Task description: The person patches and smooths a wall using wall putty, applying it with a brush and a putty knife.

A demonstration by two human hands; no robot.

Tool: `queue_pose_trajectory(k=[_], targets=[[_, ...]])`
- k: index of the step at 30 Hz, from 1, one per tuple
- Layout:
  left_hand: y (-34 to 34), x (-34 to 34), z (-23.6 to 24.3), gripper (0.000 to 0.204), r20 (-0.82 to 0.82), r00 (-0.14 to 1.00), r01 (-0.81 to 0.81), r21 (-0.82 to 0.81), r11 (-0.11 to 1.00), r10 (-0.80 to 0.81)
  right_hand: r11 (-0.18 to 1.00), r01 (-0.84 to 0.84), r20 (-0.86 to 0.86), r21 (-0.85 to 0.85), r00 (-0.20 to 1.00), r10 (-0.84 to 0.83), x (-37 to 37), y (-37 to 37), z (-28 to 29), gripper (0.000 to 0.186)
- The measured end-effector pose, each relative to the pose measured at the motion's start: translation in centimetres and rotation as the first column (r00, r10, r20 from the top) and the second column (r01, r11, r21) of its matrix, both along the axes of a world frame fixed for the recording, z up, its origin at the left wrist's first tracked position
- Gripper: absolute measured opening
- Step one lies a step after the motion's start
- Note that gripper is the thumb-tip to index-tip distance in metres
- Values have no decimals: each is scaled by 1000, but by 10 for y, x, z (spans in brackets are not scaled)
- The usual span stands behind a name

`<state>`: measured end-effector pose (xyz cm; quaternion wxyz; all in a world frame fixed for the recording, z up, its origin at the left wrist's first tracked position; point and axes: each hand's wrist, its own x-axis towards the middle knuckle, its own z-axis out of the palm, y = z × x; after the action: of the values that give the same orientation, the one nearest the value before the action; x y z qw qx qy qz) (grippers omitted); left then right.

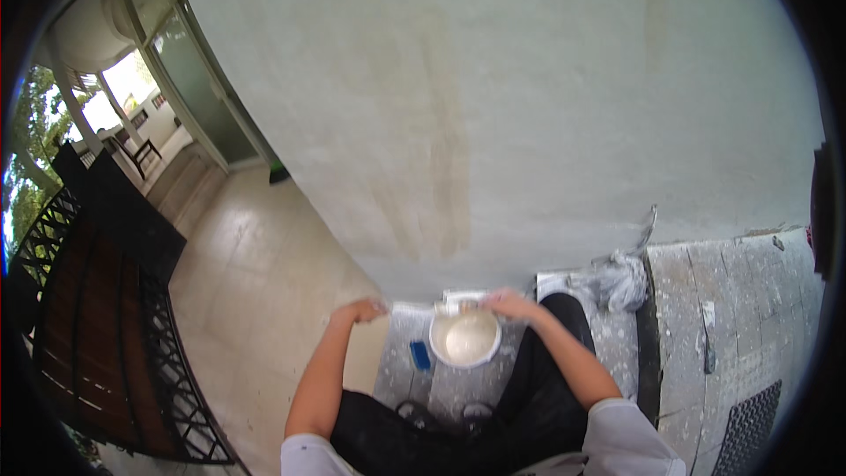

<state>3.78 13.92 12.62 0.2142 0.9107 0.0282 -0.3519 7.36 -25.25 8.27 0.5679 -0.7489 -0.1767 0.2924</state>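
Note:
Between my knees, on the paint-spotted ground, stands a white bucket (464,360) with cream-coloured liquid in it. My right hand (509,303) is closed at the bucket's far rim, holding a small brush-like tool (466,307) with a brownish part and a whitish end. Blur hides the tool's exact kind. Off to the bucket's left, my left hand (366,309) hangs in front of the wall corner, touching nothing I can see. Its fingers are smeared by motion. A blue rectangular object (420,355) lies just left of the bucket.
A pale wall (546,106) with brownish streaks rises ahead. Crumpled whitish plastic (621,284) lies at its foot on the right. Paving (714,300) and a dark perforated mat (747,427) lie farther right. On the left are a tiled floor (256,238) and a dark gate (97,326).

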Motion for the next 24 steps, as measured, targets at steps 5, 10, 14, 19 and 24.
queue_pose_trajectory(k=[5,10,14,19,24], targets=[[-13,15,29,48,2,999,-49,-1,999,49,883,276,-430,381,898,-96,-6,-42,55,30],[7,-8,24,50,-62,988,-139,79,987,144,794,273,-501,543,864,46,-13,-22,57,32],[4,-15,22,51,-76,987,-134,66,989,139,739,320,-535,592,843,64,-23,-19,56,34],[-1,-12,18,53,-63,983,-168,76,983,173,489,449,-539,748,841,53,-25,-23,65,31],[6,-7,8,52,-28,993,-112,35,993,113,511,427,-299,746,901,-316,-19,-20,117,29]])
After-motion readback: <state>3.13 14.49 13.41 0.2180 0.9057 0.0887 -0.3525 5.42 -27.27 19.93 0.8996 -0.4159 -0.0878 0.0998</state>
